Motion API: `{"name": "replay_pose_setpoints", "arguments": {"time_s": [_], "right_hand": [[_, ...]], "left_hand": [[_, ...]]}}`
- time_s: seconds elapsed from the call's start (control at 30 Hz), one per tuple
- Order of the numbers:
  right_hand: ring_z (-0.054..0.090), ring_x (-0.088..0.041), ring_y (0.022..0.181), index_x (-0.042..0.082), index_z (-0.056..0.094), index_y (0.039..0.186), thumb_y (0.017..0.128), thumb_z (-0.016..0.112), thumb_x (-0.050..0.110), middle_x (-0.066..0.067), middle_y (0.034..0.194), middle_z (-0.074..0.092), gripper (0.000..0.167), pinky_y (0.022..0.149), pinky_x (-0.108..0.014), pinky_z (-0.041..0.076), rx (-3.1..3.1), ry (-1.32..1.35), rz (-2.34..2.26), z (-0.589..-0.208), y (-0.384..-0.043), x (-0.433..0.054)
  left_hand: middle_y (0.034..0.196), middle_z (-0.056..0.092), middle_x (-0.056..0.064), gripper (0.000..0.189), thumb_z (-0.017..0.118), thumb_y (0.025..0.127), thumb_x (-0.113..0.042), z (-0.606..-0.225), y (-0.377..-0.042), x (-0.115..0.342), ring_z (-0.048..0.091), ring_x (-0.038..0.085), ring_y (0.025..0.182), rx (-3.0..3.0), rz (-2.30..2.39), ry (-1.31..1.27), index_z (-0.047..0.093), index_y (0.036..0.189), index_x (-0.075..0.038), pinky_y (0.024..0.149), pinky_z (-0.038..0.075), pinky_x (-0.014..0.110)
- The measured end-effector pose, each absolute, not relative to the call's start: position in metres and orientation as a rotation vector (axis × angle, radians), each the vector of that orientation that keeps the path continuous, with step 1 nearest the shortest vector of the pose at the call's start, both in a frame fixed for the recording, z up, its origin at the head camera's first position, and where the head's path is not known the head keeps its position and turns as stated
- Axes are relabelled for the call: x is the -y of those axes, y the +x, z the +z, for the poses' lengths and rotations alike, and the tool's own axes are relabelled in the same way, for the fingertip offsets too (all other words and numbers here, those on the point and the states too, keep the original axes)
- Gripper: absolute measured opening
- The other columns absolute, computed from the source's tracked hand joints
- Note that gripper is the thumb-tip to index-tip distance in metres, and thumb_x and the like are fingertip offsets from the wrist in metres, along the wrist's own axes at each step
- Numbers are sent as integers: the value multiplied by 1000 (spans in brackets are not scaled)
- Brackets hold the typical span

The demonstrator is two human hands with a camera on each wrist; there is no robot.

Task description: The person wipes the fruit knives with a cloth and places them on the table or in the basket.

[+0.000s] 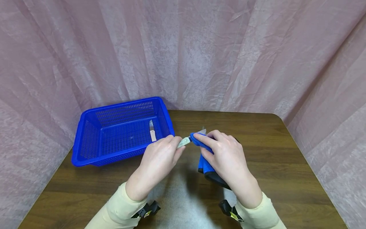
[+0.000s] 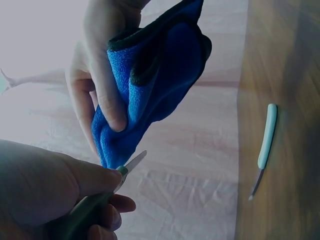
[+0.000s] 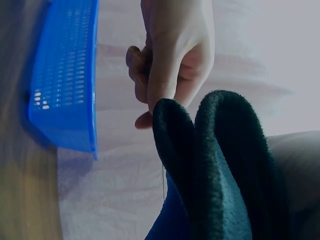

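The cloth [image 2: 172,75] looks fuzzy — the blade [image 2: 135,162] smooth metal.

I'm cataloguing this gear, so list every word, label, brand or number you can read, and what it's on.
None: no text is readable on the knife in hand, blue cloth or blue basket.
Yellow patch by the right wrist: too small to tell.

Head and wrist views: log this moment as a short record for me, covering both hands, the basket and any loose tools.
Left hand: grips knife by its pale green handle
Right hand: holds blue cloth at the blade, tip showing
Basket: blue, holding a pale-handled utensil
Table: wooden; green-handled tool lying on it, seen in left wrist view
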State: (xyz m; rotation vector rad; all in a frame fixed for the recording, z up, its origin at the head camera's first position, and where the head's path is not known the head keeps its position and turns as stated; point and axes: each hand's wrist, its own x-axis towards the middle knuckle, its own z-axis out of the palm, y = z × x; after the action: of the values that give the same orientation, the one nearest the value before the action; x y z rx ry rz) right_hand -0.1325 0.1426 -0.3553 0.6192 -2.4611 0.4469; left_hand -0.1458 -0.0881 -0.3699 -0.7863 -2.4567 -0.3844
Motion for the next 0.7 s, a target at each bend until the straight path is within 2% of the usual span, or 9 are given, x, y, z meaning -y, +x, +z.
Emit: {"name": "replay_pose_setpoints", "arguments": {"time_s": [0.7], "right_hand": [[72,-25,87,29,83,132,88,95,18,-3,106,76,47,76,-45,58,2476,641,438,-356,-133,-141]], "left_hand": [[83,65,1,19,82,103,-22,-369,-144,88,64,22,67,2434,-390,-833,74,112,-7,52,51,38]]}}
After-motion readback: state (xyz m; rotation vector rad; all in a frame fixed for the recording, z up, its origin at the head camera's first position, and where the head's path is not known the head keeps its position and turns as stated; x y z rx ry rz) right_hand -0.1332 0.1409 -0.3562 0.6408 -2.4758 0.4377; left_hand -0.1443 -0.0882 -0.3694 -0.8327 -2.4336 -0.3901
